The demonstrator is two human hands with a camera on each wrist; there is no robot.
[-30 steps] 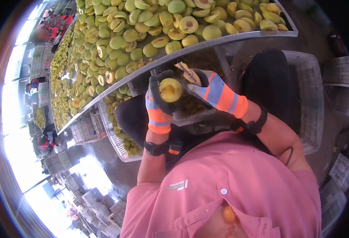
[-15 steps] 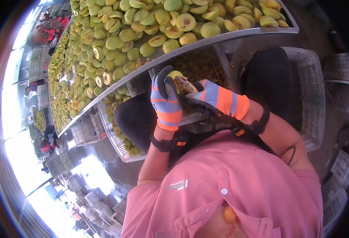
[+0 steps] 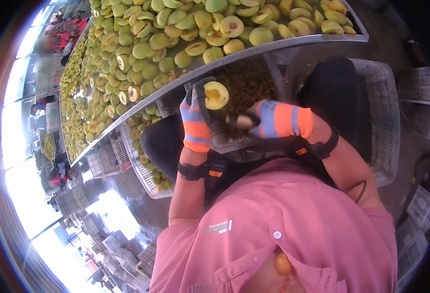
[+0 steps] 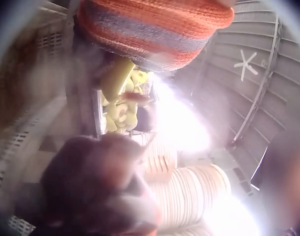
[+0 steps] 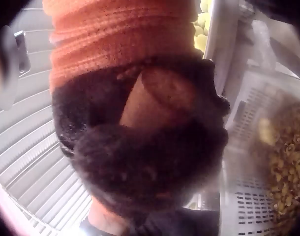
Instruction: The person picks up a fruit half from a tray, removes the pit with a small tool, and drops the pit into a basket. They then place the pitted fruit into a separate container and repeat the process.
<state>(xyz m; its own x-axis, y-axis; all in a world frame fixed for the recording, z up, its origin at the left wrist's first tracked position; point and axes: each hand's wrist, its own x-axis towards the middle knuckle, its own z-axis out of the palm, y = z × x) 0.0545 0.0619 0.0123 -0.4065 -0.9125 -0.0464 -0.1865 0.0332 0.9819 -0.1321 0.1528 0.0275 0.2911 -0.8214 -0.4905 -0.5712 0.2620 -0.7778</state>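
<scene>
In the head view the gloved left hand (image 3: pixel 197 117) grips a halved green fruit (image 3: pixel 216 95), its pale cut face with a hollow turned up. To its right, the gloved right hand (image 3: pixel 278 119) holds a tool (image 3: pixel 241 121) whose tip is blurred. The right wrist view shows dark-palmed fingers curled round the tool's thick wooden handle (image 5: pixel 155 101). Part of the green fruit (image 4: pixel 118 81) shows below the left cuff in the left wrist view, and a blurred dark glove is lower down. The hands are apart.
A metal-edged table (image 3: pixel 215 63) heaped with halved green fruit lies ahead. Beneath it a crate (image 3: pixel 234 144) holds small brown pieces. Another crate (image 3: pixel 144 180) with fruit stands left, and a pale crate (image 3: pixel 390 127) is beside the right knee. People are at the far left.
The hands came together over the fruit, then parted. The right hand moved right and down with the tool; the left turned the fruit's cut face up, and the piece seen at the tool's tip is gone.
</scene>
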